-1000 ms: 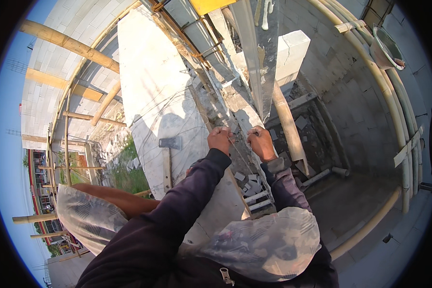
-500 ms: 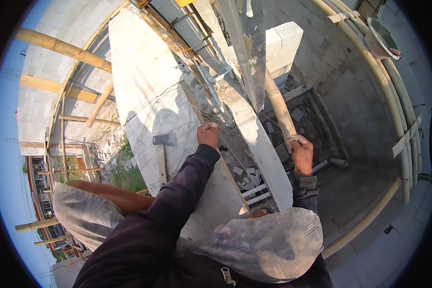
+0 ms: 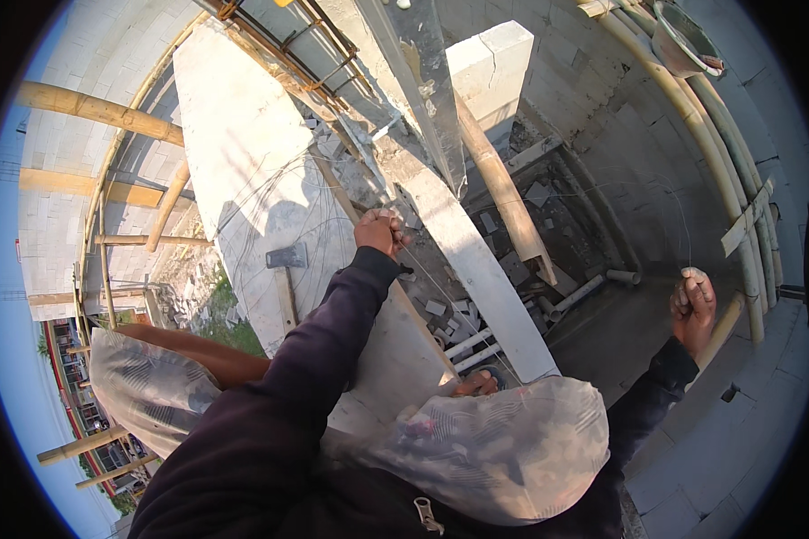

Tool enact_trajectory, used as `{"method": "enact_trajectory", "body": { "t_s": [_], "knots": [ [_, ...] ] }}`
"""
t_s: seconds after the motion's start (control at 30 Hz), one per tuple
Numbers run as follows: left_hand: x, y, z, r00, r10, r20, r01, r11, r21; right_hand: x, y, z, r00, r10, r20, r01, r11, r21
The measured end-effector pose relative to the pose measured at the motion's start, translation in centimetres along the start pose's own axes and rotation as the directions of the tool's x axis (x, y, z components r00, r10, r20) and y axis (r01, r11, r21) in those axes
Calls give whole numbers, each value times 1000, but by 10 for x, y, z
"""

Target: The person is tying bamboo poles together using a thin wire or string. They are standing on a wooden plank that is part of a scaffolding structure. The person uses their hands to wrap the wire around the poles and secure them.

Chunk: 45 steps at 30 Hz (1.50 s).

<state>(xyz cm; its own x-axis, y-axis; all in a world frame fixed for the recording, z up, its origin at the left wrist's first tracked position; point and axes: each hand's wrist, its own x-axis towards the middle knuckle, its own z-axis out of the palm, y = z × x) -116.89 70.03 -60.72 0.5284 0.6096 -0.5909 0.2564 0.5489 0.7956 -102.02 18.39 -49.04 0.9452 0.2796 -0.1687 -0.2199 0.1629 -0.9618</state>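
My right hand (image 3: 694, 310) is raised at the far right, its fingers pinched on a thin wire (image 3: 689, 235). From those fingers the wire arcs up and back leftward over the dark pit. Near the middle, my left hand (image 3: 382, 234) is closed beside the edge of a pale board (image 3: 234, 117), with a thin strand running down from it; the exact grip is hidden. Loose thin wires (image 3: 288, 202) lie tangled on the board. Also on it rests a hatchet-like tool (image 3: 286, 258) with a flat grey head and wooden handle.
A long white beam (image 3: 485, 278) slants past my left hand. Bamboo poles (image 3: 503, 193) cross the pit, where rubble and pipes (image 3: 580, 296) lie. A rebar cage (image 3: 333, 49) and a clear sheet-like strip (image 3: 431, 90) stand ahead. A bucket (image 3: 679, 40) hangs at upper right.
My right hand has swung far to the right, away from the bamboo pole, drawing the wire into a wide arc. My left hand stays by the board's edge. The whole view has shifted slightly.
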Motion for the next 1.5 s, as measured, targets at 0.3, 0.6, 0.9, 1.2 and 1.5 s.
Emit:
{"method": "enact_trajectory", "body": {
  "t_s": [0.3, 0.6, 0.9, 1.2, 1.5],
  "knots": [
    [-66, 48, 129, 892, -116, 436, -42, 940, 338, -56, -50, 49, 948, -299, -110, 291, 953, -84],
    [-117, 89, 240, 510, -302, 805, 119, 952, 282, -61, 36, 128, 950, -256, -180, 173, 908, -381],
    [-137, 75, 257, 321, -389, 864, 186, 920, 345, -82, 38, 97, 861, -309, -403, 38, 830, -557],
    [-147, 68, 260, 374, -355, 857, 83, 933, 350, -78, 45, 102, 885, -361, -295, 135, 803, -581],
    [-139, 39, 268, 504, -363, 783, 49, 918, 394, -83, 52, 101, 869, -378, -318, 166, 829, -534]
  ]
}}
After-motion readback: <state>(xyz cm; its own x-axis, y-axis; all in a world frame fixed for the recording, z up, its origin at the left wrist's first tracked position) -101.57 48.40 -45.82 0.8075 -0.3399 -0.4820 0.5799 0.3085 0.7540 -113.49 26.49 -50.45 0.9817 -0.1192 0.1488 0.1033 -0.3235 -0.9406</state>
